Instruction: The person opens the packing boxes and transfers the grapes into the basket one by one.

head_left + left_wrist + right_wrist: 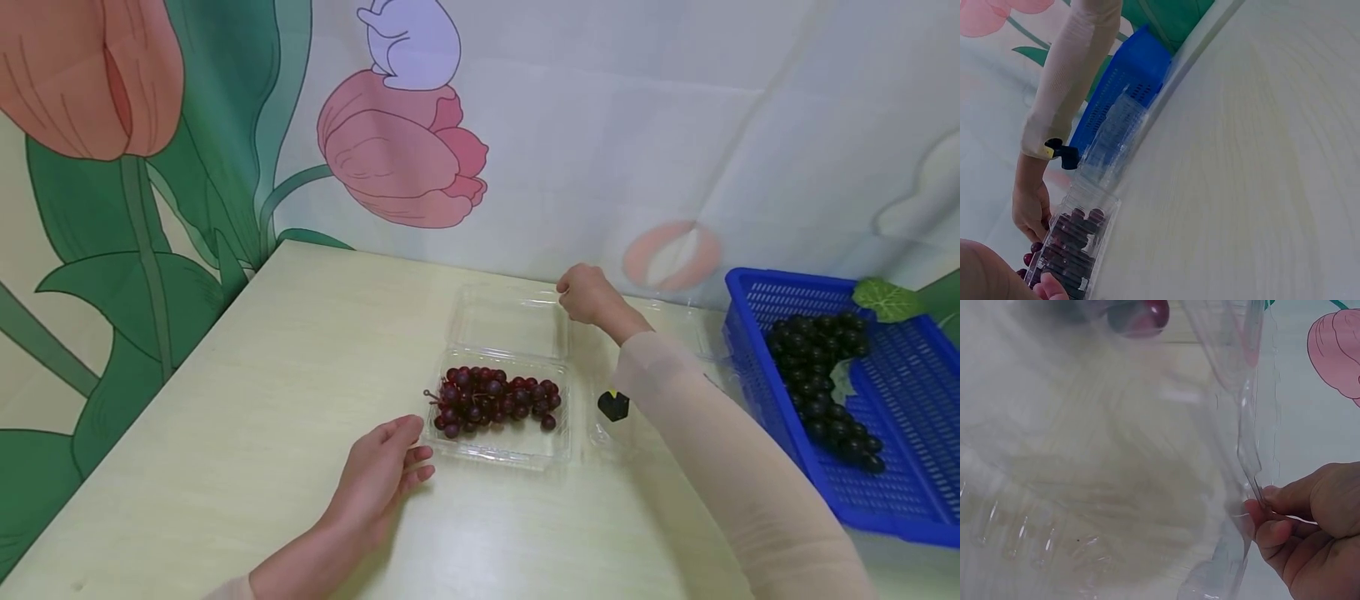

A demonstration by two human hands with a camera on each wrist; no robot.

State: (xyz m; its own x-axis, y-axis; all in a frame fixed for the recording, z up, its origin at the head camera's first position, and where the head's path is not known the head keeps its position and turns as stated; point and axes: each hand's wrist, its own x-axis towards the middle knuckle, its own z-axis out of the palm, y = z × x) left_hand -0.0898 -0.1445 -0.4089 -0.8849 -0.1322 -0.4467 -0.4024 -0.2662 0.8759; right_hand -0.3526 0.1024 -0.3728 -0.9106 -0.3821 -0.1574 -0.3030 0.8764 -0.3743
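A clear plastic clamshell box (498, 454) stands on the table with its lid (510, 325) raised behind it. Inside lies a bunch of dark red grapes (491, 400), its stem poking over the left side. My right hand (588, 293) is at the lid's far right corner; in the right wrist view its thumb and forefinger pinch the lid's thin rim (1252, 481). At the box's front left corner is my left hand (382, 467), fingers loosely bent, thumb tip right at the wall. The left wrist view shows its fingertips (1052, 287) against the box.
To the right of the box, another clear plastic container (678, 321) lies partly hidden under my right sleeve. A blue basket (787, 450) stands at the right with dark grapes (817, 383) and a green leaf (885, 300). A printed cloth (600, 150) hangs behind the table.
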